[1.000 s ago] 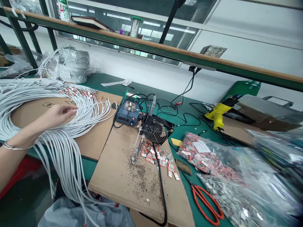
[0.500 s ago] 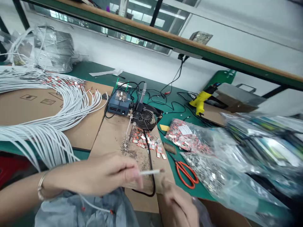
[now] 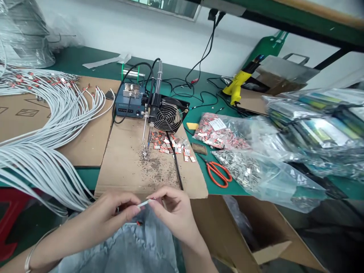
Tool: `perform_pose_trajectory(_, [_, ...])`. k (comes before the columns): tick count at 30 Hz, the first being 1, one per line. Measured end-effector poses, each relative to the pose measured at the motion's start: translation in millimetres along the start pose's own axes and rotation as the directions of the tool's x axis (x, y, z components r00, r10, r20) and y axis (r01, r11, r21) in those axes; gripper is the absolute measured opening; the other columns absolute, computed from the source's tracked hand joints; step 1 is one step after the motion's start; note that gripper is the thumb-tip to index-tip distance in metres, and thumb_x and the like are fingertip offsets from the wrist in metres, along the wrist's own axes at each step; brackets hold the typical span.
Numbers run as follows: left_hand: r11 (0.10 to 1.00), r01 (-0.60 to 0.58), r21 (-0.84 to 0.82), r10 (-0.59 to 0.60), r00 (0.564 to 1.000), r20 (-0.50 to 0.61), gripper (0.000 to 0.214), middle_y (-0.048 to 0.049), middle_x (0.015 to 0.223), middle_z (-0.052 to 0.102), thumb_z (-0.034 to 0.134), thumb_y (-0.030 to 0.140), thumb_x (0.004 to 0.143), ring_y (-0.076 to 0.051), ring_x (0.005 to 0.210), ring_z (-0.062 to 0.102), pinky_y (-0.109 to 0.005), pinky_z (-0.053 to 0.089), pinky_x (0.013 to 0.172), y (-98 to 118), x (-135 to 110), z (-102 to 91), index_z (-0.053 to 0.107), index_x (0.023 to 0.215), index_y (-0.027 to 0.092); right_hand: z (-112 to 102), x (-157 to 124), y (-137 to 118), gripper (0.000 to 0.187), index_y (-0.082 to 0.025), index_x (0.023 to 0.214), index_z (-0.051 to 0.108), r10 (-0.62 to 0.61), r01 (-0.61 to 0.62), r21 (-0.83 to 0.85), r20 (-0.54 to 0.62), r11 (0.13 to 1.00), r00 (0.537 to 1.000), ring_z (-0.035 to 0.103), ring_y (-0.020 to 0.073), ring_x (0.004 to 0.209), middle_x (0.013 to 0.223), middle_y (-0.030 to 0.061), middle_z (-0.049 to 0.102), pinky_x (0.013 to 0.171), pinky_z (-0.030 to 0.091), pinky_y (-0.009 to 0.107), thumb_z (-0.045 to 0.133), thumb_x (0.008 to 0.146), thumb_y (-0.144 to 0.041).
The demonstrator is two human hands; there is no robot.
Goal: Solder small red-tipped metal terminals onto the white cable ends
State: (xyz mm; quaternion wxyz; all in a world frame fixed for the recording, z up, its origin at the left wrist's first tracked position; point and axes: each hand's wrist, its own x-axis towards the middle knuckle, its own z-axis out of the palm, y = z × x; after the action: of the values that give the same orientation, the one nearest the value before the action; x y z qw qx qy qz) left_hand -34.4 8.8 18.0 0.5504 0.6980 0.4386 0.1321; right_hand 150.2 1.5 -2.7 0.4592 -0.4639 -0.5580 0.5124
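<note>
You are working on one white cable end (image 3: 143, 203), and I am judging the step in hand to be holding and setting this end between your two hands. The fingers of your left hand (image 3: 109, 212) are closing around the cable from the left, thumb against it, and the fingers of your right hand (image 3: 176, 210) are pinching its tip from the right. So the short white piece is lying exactly between the two sets of fingers, touching both, and it is slanting a little upward to the right. Something small and reddish is showing at the right fingertips, but I cannot tell what it is.

Both hands are staying above your lap, just on the near side of the cardboard sheet (image 3: 122, 170). Another cable end with an orange tip (image 3: 138, 223) is hanging just below them. The big bundle of white cables (image 3: 45, 167) is lying to the left, while the loose connectors (image 3: 186, 152) and the soldering iron (image 3: 155, 102) are sitting farther away on the cardboard, over the green surface (image 3: 71, 57). In my judgement, the next move is calling for a light, steady pinch, because the tip is small and could be slipping or turning.
</note>
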Motion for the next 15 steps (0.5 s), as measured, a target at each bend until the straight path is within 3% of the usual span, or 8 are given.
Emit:
perform_pose_trajectory(4, [0.995, -0.094, -0.034, 0.087, 0.98, -0.18, 0.025, 0.0012, 0.069, 0.055, 0.048, 0.033, 0.089, -0.01, 0.056, 0.049, -0.02, 0.037, 0.052, -3.2, 6.3, 10.1, 0.063, 0.078, 0.016, 4.7, -0.8, 1.7, 0.007, -0.016, 0.064, 0.066, 0.062, -0.064, 0.091, 0.024, 0.994, 0.998, 0.042, 0.0096, 0.045, 0.048, -0.0029, 0.052, 0.044, 0.033, 0.021, 0.065, 0.069, -0.02])
perform_pose_trajectory(7, [0.982, -0.177, 0.062, 0.187, 0.936, -0.298, 0.02, 0.0008, 0.064, 0.053, 0.051, 0.024, 0.086, -0.01, 0.057, 0.049, -0.02, 0.035, 0.052, -5.3, 8.5, 15.9, 0.066, 0.076, 0.016, 10.5, -1.7, 3.6, 0.01, -0.017, 0.06, 0.063, 0.101, -0.094, 0.162, -0.034, 0.982, 0.994, 0.042, 0.0096, 0.045, 0.048, -0.0025, 0.053, 0.044, 0.033, 0.021, 0.067, 0.068, -0.022])
perform_pose_trajectory(11, [0.963, -0.241, 0.121, 0.27, 0.877, -0.398, 0.013, 0.0021, 0.061, 0.051, 0.056, 0.018, 0.083, -0.009, 0.053, 0.046, -0.02, 0.032, 0.049, -2.6, 5.4, 18.9, 0.068, 0.077, 0.017, 10.0, -1.1, 6.9, 0.021, -0.018, 0.057, 0.058, 0.128, -0.097, 0.379, -0.058, 0.92, 0.99, 0.04, 0.0089, 0.043, 0.045, -0.0047, 0.048, 0.046, 0.034, 0.022, 0.067, 0.072, -0.03])
perform_pose_trajectory(13, [0.973, -0.226, 0.041, 0.223, 0.883, -0.414, 0.012, 0.002, 0.06, 0.051, 0.058, 0.019, 0.082, -0.009, 0.053, 0.047, -0.019, 0.033, 0.048, 0.2, 3.1, 17.9, 0.068, 0.077, 0.017, -5.5, 1.4, 7.2, 0.022, -0.019, 0.06, 0.057, 0.094, -0.016, 0.375, -0.191, 0.927, 0.977, 0.039, 0.0093, 0.043, 0.045, -0.0058, 0.045, 0.047, 0.034, 0.023, 0.063, 0.076, -0.034])
perform_pose_trajectory(15, [0.974, -0.182, -0.135, 0.117, 0.914, -0.389, 0.013, 0.0022, 0.059, 0.052, 0.058, 0.023, 0.082, -0.008, 0.05, 0.047, -0.018, 0.034, 0.046, 1.5, 1.4, 15.9, 0.069, 0.077, 0.017, -34.3, 6.1, 6.6, 0.018, -0.02, 0.067, 0.059, -0.015, 0.067, 0.116, -0.395, 0.991, 0.919, 0.044, 0.0115, 0.049, 0.054, -0.0027, 0.052, 0.05, 0.037, 0.024, 0.061, 0.078, -0.034])
